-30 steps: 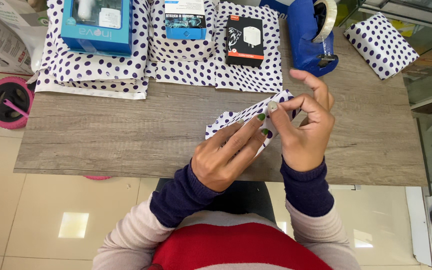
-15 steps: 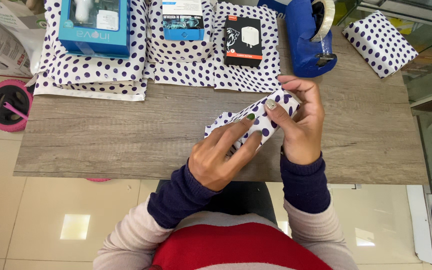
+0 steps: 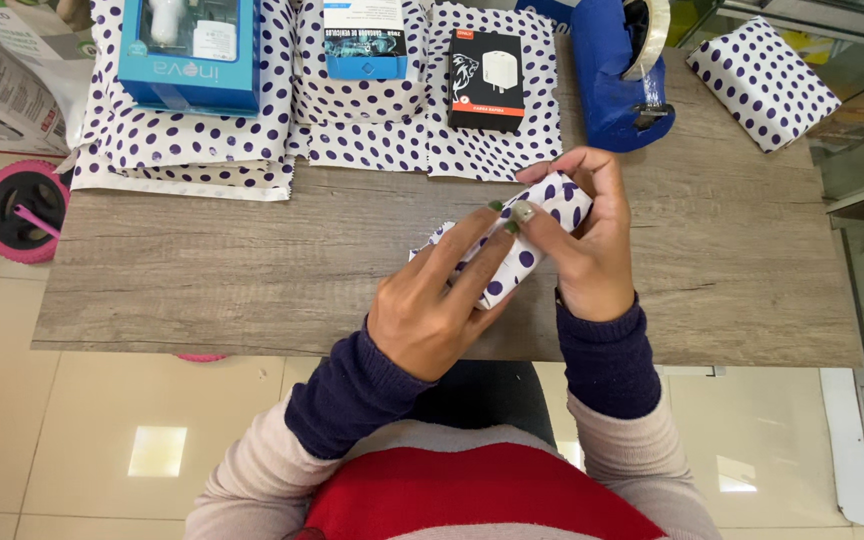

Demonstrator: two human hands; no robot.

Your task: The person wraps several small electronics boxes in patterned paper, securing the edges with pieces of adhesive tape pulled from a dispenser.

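The small parcel wrapped in dotted paper (image 3: 512, 250) sits just above the middle of the wooden table (image 3: 232, 280), lifted between both hands; it looks light and stiff inside, with thin paper that could crease or tear, so its long edges seem the safest hold. The left hand (image 3: 432, 305) lies curled over its lower end, fingers pressing the paper, while the right hand (image 3: 592, 250) wraps closed round the upper end. At one o'clock stands a blue tape dispenser (image 3: 617, 75), and at twelve o'clock a black boxed charger (image 3: 487, 80) lies on dotted sheets (image 3: 432, 150).
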